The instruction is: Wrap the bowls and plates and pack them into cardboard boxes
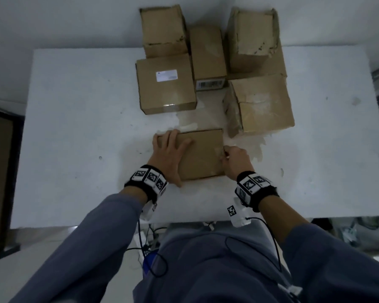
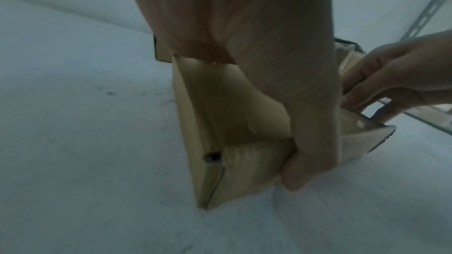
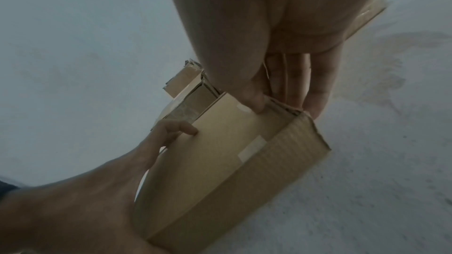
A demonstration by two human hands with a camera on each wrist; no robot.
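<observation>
**Six cardboard boxes on a white table, both hands on the nearest one**

Six brown cardboard boxes sit on a white rectangular table (image 1: 74,127) whose top is scuffed and stained, pushed against a pale wall. Five of them crowd the far middle: a closed box with a white label (image 1: 165,84) on the left, a narrow barcode box (image 1: 207,57) beside it, a worn box (image 1: 162,31) behind, and two torn, crumpled boxes (image 1: 260,103) on the right.

Nearest the person lies the small flat brown cardboard box (image 1: 200,154), well apart from the table's left and right edges, with bare tabletop on both sides and a short strip between it and the near edge.

His left hand (image 1: 170,154) rests over the box's left end, fingers spread across the top and thumb down at the near side. The right hand (image 1: 234,160) is at the right end, thumb and fingers pinching the edge of the end flap; the right wrist view shows the thumb on top and the fingers below.

Dark shelving shows at the far left, a metal rack at the right, both cut off. No bowls or plates can be made out; the closed boxes hide their contents. Wrist views are dim and blurred.
</observation>
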